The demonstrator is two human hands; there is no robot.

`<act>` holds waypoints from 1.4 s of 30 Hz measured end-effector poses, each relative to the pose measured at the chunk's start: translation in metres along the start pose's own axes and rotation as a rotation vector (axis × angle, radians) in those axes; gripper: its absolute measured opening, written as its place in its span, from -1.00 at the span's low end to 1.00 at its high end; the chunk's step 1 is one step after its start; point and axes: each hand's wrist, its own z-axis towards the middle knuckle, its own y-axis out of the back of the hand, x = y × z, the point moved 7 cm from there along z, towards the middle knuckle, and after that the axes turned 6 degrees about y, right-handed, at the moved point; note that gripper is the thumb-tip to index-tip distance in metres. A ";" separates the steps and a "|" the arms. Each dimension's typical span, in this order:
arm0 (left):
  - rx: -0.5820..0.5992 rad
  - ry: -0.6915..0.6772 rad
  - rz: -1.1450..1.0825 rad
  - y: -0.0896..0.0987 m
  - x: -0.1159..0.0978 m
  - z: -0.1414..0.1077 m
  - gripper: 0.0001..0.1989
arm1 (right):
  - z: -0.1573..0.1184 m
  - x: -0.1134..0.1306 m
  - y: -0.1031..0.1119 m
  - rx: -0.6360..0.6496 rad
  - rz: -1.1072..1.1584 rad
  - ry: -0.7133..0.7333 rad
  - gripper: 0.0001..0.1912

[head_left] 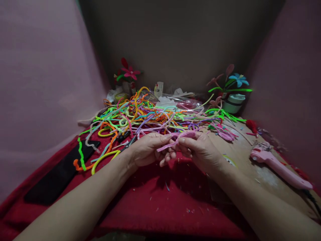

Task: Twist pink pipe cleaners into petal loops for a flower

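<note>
A pink pipe cleaner piece (187, 134), bent into a narrow loop with a loose end pointing down-left, is held between both hands above the front of the table. My left hand (152, 149) pinches it on the left, with thumb and fingertips together. On the right, my right hand (197, 147) grips the looped part between thumb and fingers. Just beyond the hands lies a tangled heap of colourful pipe cleaners (150, 115). Another pink looped piece (226, 134) rests right of the heap.
A black tablet-like slab (55, 177) lies on the red cloth (160, 207) at left, near yellow-handled scissors (106, 159). At right, a pink glue gun (281, 167) rests on a brown board (247, 164). Pipe cleaner flowers (130, 72) and a pale green container (233, 103) stand behind.
</note>
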 end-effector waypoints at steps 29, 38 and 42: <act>-0.028 0.072 0.055 -0.001 0.005 -0.004 -0.79 | 0.001 -0.002 0.006 -0.069 -0.112 0.049 -0.85; -0.153 -0.041 0.365 -0.009 -0.005 -0.007 -0.75 | -0.001 0.000 0.003 -0.074 -0.125 0.078 -0.83; -0.625 -0.488 1.125 -0.020 -0.025 -0.021 -0.73 | -0.002 -0.005 0.007 -0.166 -0.178 0.074 -0.78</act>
